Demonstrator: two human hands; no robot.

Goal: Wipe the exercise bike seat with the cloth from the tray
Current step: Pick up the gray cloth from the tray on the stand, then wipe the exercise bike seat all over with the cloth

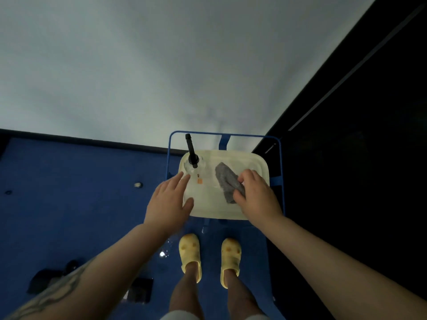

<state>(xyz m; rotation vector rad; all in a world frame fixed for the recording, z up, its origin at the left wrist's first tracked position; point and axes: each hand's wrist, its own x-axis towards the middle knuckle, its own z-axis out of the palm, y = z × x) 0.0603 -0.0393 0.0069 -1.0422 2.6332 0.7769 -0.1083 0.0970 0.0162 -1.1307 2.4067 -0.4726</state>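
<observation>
Over blue floor, right grip [253,192] pinches cloth [227,181] on tray [208,209]; left grip [168,199] open.

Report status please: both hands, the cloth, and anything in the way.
Right hand grips grey cloth, cloth not yet lifted off the tray. Left hand open, flat at tray's left edge. Spray bottle stands on tray, apart from cloth. Bike seat not in view.

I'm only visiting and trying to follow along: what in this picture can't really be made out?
- Exercise bike seat: nowhere in the head view.
- Cloth: its near end is hidden under the right hand gripping it.
- Spray bottle: the clear body blurs into the tray; contents unreadable.
- Small orange item on the tray: too small to identify.
- Dark objects on the floor at lower left: too dim to name.
</observation>
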